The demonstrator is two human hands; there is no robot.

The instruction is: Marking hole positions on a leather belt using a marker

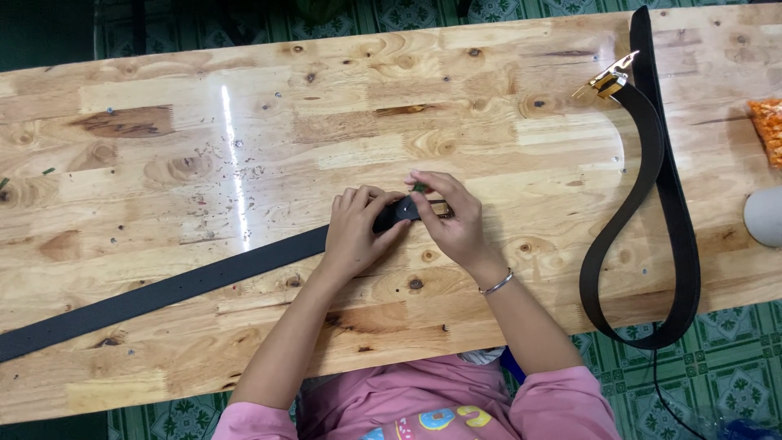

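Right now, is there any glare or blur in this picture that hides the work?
Head view: a bright glare streak runs down the wooden table, well left of both hands; the left hand and right hand on the black belt look sharp, though the fingers hide its end.

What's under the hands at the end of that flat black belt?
The left hand pins the black belt to the wooden table; the right hand pinches its tip. The fingers hide the buckle end.
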